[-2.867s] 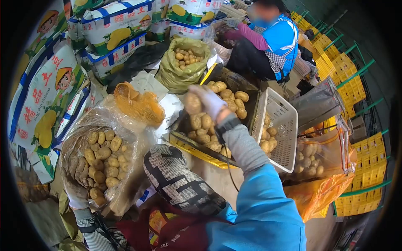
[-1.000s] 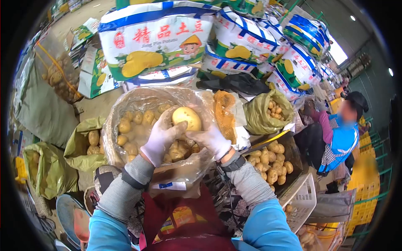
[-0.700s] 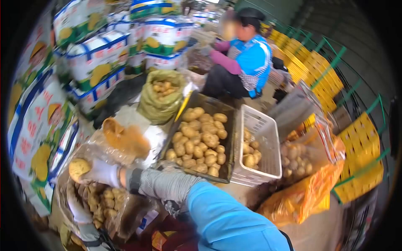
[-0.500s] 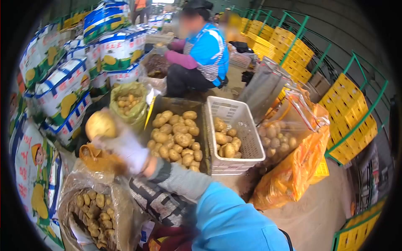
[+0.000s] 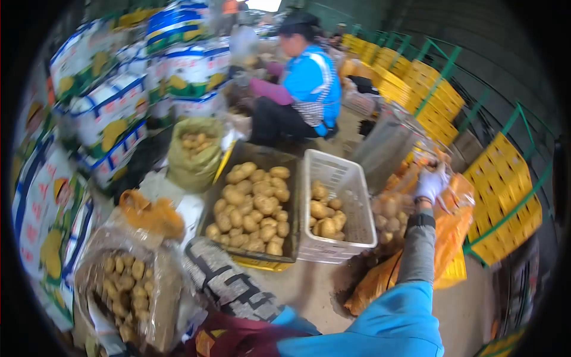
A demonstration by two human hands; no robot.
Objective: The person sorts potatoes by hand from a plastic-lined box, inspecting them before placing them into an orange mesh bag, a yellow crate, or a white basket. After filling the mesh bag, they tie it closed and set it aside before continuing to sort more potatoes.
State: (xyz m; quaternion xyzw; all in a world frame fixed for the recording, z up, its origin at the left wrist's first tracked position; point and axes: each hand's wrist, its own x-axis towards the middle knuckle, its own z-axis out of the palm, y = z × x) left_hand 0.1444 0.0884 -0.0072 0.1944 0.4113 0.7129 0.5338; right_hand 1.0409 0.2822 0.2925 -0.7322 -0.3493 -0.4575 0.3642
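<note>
My right hand (image 5: 432, 183), in a white glove, reaches over the mouth of an orange plastic bag (image 5: 410, 256). Its fingers look spread, with no potato visible in them. Clear plastic beside that bag holds potatoes (image 5: 389, 209). At the lower left, what looks like my gloved left hand (image 5: 102, 318) is at the side of a clear plastic bag (image 5: 166, 291) of smaller potatoes (image 5: 128, 285); its fingers are hidden. Between the hands, a dark-lined crate (image 5: 292, 205) is full of potatoes (image 5: 253, 208). A white crate (image 5: 357, 245) beside it holds fewer potatoes (image 5: 327, 223).
Beyond the crates a co-worker (image 5: 309, 83) in a blue vest crouches. A green woven sack (image 5: 193, 160) of potatoes stands left of the dark crate. Printed sacks (image 5: 110, 113) are stacked at the left. Yellow crates (image 5: 499, 190) with green frames line the right. Orange netting (image 5: 151, 214) lies near the clear bag.
My right hand has swung from the left, where it held a large potato, across to the orange bag at the right. That potato is out of sight now. The view has shifted slightly.
</note>
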